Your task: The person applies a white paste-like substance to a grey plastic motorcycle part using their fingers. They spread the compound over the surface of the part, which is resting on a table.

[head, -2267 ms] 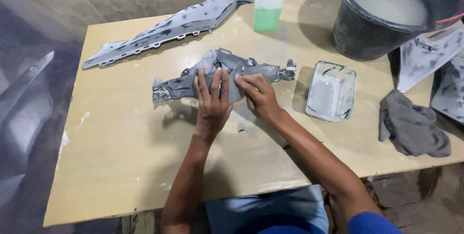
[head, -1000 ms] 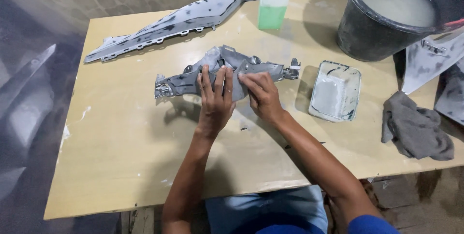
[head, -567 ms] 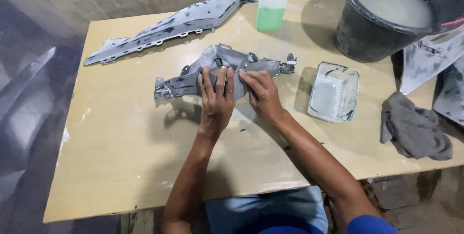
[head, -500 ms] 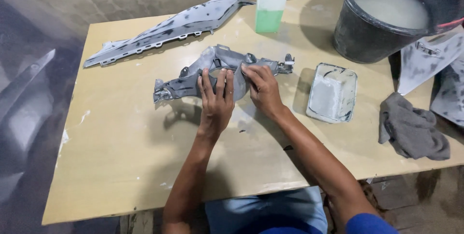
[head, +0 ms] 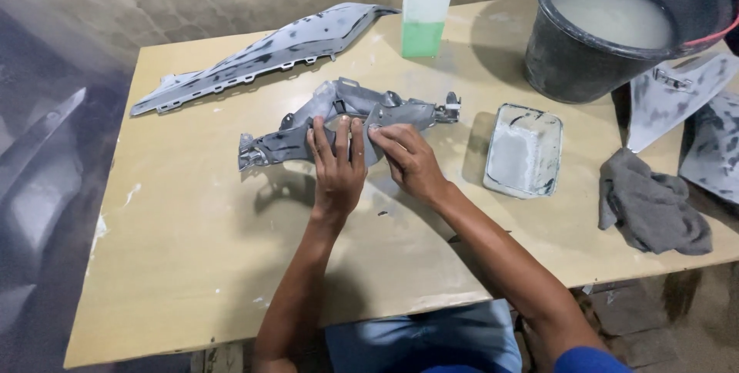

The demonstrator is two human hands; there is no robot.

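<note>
- We see our left hand [head: 337,163] lying flat, fingers spread, pressed down on the middle of a grey plastic panel piece [head: 346,115] that rests on the desk [head: 192,250].
- Our right hand [head: 408,161] sits just beside the left, touching it at the fingertips, its fingers bent and pressing on the same piece; whether something thin lies under those fingers we cannot tell.
- Neither hand wraps round the piece: both bear down on it from above, close together.
- The piece runs crosswise under both hands, its narrow end reaching out past our left hand, its bracketed end past our right.
- Beyond the hands, farther from us, lies a longer grey panel [head: 262,53], well apart from the piece we press.
- Beyond our right hand stands a translucent bottle [head: 426,7] with green liquid in its lower part.
- Just to the right of our right hand sits a clear rectangular tray [head: 523,150] smeared with whitish residue.
- Farther right and beyond it stands a dark bucket [head: 562,65] of cloudy water.
- Far right of the hands lies a crumpled grey rag [head: 653,207], with more grey panels [head: 677,92] past it at the desk's edge.
</note>
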